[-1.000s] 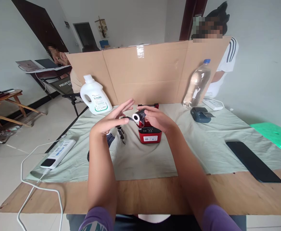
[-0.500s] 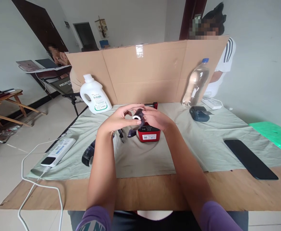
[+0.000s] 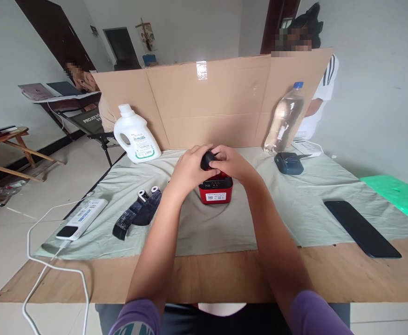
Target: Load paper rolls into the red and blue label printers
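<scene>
A red and black box-shaped device (image 3: 215,196) with a white label stands on the green cloth. Just above it, a black roll (image 3: 207,160) is held between both hands. My left hand (image 3: 194,168) grips the roll from the left, its fingers over the top. From the right, my right hand (image 3: 229,162) pinches it with thumb and fingers. What lies under my palms is partly hidden. Left of my left forearm, dark strips (image 3: 144,210) with small white-ended rolls (image 3: 142,195) lie on the cloth.
A white jug (image 3: 137,137) and a clear bottle (image 3: 285,118) stand before a cardboard screen (image 3: 211,104). Around the cloth lie a white power bank (image 3: 82,218) with a cable, a dark device (image 3: 289,164) and a black phone (image 3: 362,228). Two people are beyond the screen.
Both hands have turned the roll so its white end no longer shows, and hold it over the red device. My left arm has moved right, uncovering the strips and small rolls.
</scene>
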`<state>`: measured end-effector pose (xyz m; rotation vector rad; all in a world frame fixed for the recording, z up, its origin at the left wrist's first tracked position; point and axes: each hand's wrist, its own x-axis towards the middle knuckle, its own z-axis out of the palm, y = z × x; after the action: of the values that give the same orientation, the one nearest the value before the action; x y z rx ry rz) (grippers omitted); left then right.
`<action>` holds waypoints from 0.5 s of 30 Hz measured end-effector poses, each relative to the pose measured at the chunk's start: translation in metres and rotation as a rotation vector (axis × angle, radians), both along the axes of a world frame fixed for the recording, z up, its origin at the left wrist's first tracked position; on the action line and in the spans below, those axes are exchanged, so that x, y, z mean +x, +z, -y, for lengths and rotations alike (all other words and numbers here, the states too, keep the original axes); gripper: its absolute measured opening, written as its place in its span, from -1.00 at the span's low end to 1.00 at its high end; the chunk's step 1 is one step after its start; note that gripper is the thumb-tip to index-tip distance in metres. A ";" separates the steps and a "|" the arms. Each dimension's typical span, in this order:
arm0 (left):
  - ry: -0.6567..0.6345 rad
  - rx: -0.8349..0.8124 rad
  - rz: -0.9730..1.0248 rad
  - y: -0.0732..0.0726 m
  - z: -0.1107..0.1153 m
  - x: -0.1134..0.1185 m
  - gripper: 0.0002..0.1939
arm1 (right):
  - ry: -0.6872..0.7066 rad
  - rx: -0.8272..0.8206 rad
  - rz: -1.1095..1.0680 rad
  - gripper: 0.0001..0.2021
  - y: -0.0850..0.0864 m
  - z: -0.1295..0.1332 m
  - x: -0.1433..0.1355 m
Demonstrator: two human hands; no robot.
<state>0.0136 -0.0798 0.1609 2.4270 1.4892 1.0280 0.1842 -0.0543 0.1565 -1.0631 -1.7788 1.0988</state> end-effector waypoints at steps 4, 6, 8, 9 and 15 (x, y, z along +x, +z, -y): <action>-0.037 -0.241 0.097 -0.009 -0.010 -0.013 -0.17 | 0.008 0.049 -0.005 -0.81 -0.005 -0.013 0.009; -0.050 -0.305 0.164 -0.012 -0.014 -0.017 -0.22 | -0.009 0.082 -0.007 -0.81 -0.010 -0.019 0.012; -0.074 -0.359 0.237 -0.013 -0.016 -0.020 -0.25 | -0.010 0.108 0.019 -0.83 -0.016 -0.025 0.014; -0.092 -0.403 0.264 -0.013 -0.016 -0.022 -0.23 | -0.001 0.113 0.045 -0.84 -0.019 -0.028 0.015; -0.153 -0.680 0.228 -0.012 -0.014 -0.035 -0.09 | 0.010 0.133 0.271 -0.69 -0.041 -0.042 0.010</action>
<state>-0.0211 -0.0655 0.1490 1.8402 1.2778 0.6026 0.1938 -0.0126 0.1152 -1.1648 -2.0404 0.8600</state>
